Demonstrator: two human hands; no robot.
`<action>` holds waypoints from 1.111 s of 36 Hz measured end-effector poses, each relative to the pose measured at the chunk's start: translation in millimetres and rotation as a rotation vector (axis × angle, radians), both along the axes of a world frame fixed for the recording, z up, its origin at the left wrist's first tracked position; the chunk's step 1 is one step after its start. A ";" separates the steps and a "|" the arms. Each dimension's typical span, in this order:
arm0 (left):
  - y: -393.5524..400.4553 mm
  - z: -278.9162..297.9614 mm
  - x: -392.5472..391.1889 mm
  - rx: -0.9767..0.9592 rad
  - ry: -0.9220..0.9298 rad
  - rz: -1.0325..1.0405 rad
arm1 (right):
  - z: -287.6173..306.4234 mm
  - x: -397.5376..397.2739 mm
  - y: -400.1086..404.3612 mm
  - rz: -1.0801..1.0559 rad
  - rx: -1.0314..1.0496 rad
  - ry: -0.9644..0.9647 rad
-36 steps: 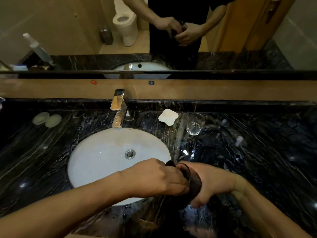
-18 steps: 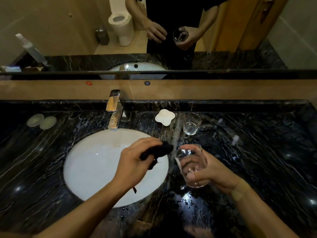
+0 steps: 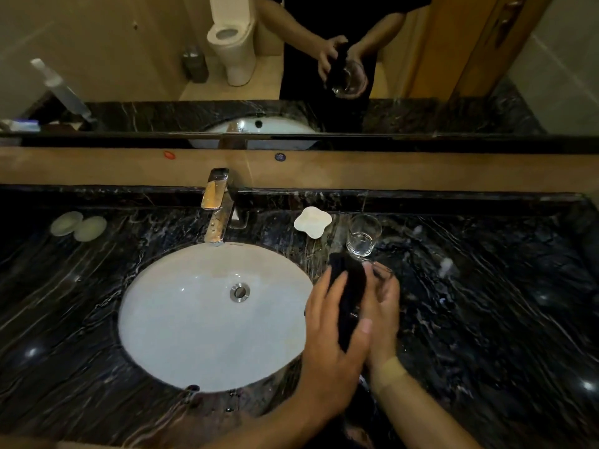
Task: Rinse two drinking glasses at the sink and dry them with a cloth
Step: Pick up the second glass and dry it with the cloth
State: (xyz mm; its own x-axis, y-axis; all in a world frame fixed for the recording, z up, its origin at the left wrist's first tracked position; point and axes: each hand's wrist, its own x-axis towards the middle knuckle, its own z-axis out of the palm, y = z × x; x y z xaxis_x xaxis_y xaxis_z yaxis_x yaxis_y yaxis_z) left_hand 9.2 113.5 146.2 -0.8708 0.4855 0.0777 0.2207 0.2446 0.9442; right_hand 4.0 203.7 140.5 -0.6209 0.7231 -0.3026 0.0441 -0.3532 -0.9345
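Observation:
My right hand (image 3: 384, 322) grips a clear drinking glass (image 3: 382, 275), mostly hidden behind the cloth and my fingers; only its rim shows. My left hand (image 3: 330, 345) presses a black cloth (image 3: 348, 296) against the side of that glass. Both hands are over the dark counter just right of the white sink basin (image 3: 181, 322). A second clear glass (image 3: 363, 234) stands upright on the counter just beyond my hands, apart from them.
A chrome tap (image 3: 217, 205) stands behind the basin, with no water running. A white clover-shaped dish (image 3: 312, 221) lies left of the standing glass. Two pale round discs (image 3: 77, 224) lie at far left. The black marble counter (image 3: 486, 303) is wet. A mirror runs behind.
Half a second ago the cloth was held apart from the bare glass. Now my left hand has brought the cloth onto the glass, and both hands have shifted right and away from me.

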 end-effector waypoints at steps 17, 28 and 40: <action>8.2 27.9 -24.9 0.328 -0.474 0.236 | 15.6 10.9 0.7 0.091 0.083 0.089; 9.0 27.0 -26.3 0.226 -0.257 0.257 | 29.3 8.1 11.1 0.219 0.070 -0.035; 8.9 26.8 -20.3 0.186 -0.165 0.266 | 40.1 4.0 0.5 0.119 0.076 -0.021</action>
